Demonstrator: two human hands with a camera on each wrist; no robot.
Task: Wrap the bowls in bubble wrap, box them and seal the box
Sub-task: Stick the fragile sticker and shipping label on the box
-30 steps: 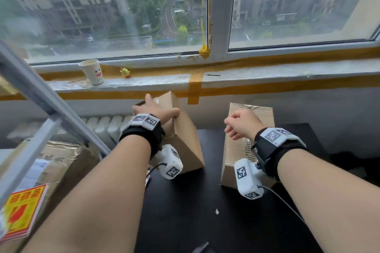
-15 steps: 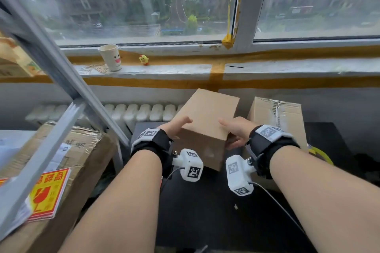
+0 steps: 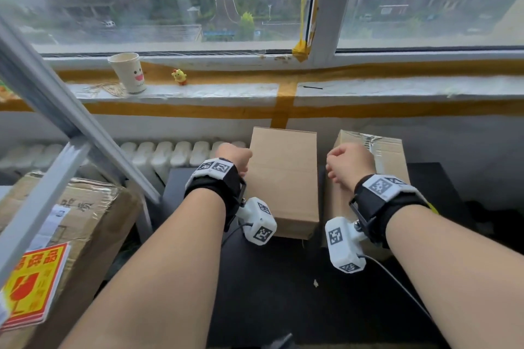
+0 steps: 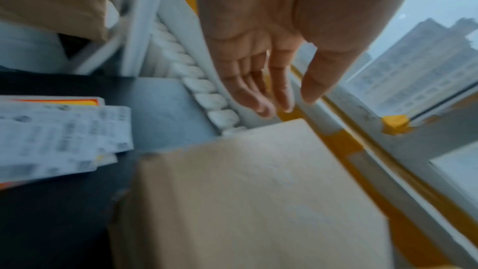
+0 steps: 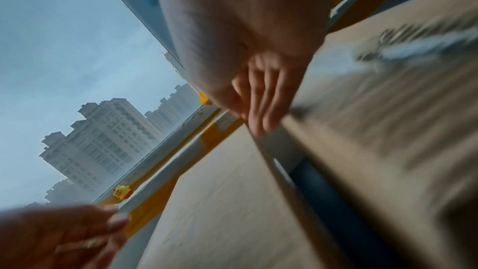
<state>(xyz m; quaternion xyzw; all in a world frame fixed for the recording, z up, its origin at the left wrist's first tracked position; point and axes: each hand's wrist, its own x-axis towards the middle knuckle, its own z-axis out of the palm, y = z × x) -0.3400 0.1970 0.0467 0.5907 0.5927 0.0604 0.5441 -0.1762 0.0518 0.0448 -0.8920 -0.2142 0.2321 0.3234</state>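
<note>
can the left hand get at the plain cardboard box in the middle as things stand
Probably yes. The left hand is right beside the plain cardboard box, at its left edge, fingers relaxed and holding nothing in the left wrist view. Nothing lies between them; the taped box stands on the far side, by the right hand.

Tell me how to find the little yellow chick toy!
Look at the windowsill under the big window. A paper cup with a smiley face stands on its left part, and the chick sits just right of that cup. It is the only tiny bright yellow figure up there.
</note>
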